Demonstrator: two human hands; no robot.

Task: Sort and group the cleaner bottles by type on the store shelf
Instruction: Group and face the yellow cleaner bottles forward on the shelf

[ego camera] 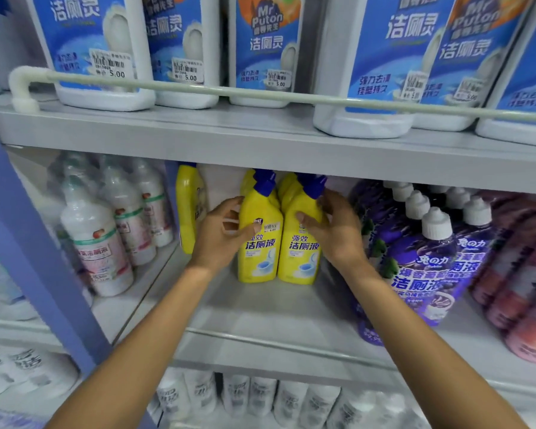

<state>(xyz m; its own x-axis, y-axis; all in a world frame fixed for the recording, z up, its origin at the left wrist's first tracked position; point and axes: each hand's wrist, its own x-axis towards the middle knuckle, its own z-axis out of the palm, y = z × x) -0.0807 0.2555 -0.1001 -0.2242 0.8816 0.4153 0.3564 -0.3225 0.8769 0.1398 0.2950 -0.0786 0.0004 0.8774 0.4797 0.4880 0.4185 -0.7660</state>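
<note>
My left hand (220,236) grips the left yellow toilet-cleaner bottle (259,246), and my right hand (338,233) grips the right yellow bottle (300,255). They stand upright and touching on the middle shelf (260,308), beside the purple bottles (421,264).

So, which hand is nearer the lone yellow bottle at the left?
Left. The left hand, on the left front bottle, sits beside the lone yellow bottle; the right hand holds the right front bottle, farther off.
</note>
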